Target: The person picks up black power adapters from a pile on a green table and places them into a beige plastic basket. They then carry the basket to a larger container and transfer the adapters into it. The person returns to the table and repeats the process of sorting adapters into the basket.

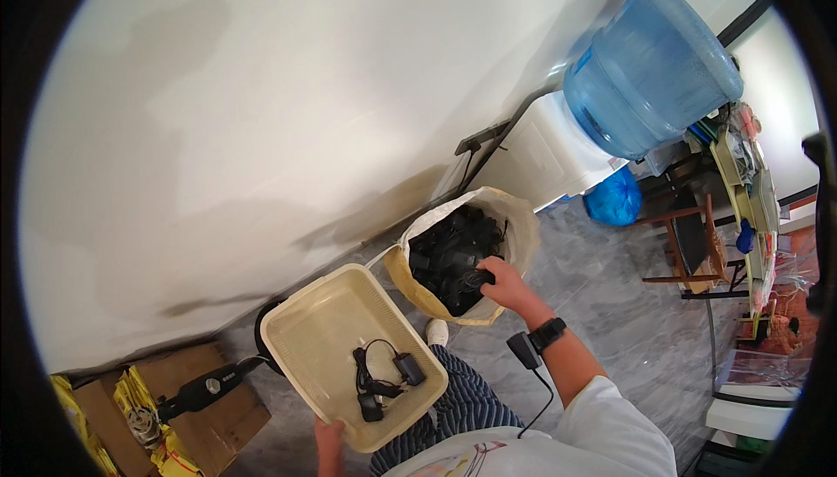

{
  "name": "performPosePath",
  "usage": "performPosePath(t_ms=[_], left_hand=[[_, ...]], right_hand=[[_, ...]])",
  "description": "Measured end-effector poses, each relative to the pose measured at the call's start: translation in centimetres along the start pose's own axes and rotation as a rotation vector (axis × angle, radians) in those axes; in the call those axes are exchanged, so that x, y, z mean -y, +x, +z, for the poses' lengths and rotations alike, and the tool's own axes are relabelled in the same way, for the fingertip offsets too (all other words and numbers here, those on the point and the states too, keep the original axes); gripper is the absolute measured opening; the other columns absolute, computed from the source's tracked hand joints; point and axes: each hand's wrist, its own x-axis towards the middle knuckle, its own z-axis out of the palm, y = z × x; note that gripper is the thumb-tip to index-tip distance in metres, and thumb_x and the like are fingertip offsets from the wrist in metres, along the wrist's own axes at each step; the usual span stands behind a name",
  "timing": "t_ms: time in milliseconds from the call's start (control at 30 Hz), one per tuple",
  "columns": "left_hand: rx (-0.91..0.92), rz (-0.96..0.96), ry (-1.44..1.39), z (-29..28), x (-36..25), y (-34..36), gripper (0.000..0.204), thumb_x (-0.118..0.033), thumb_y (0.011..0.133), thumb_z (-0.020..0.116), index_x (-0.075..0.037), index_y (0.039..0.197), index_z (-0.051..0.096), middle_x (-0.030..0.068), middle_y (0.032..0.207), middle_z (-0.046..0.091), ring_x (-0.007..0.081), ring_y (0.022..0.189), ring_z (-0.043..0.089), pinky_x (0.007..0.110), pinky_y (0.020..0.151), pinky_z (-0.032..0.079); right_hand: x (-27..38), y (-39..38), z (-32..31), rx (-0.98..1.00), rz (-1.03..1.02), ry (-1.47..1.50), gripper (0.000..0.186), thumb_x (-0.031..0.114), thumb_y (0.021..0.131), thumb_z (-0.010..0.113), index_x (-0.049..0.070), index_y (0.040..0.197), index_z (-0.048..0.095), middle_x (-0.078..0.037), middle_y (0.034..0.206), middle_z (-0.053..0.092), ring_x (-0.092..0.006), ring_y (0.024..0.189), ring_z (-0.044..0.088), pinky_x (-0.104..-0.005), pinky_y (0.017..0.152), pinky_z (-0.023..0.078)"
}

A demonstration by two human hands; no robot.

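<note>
My left hand is closed on the near edge of a cream plastic basket. Inside lie black power adapters with cables. My right hand reaches over the rim of a woven sack, its fingers closed on a black adapter among a pile of black adapters and cables in that sack.
Right of the wall stands a white dispenser with a blue bottle. A blue bag, chair and cluttered shelving are at right. Cardboard with yellow packets and a black tool is lower left.
</note>
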Motion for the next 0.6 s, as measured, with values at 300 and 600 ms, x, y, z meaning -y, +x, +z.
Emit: performPosePath(t_ms=[300,600], left_hand=[[-0.018,-0.017,0.031,1.0,0.4,-0.6,0.066,0.004,0.06,0.044,0.004,0.126,0.041,0.0133,0.113,0.056,0.0252,0.1,0.058,0.031,0.086,0.045],[-0.016,-0.048,0.062,2.0,-1.2,-1.5,0.064,0.005,0.061,0.043,0.006,0.126,0.042,0.0132,0.111,0.057,0.0249,0.098,0.058,0.03,0.084,0.046]], right_hand=[[-6.8,2.4,4.5,-0.096,0.031,-0.261,0.035,0.009,0.067,0.06,0.006,0.102,0.059,-0.016,0.099,0.055,-0.0369,0.097,0.052,-0.0435,0.082,0.044],[3.3,0.5,6.8,-0.073,-0.387,-0.13,0.039,0.005,0.068,0.06,0.005,0.106,0.058,-0.016,0.109,0.055,-0.0355,0.105,0.051,-0.0428,0.091,0.043]])
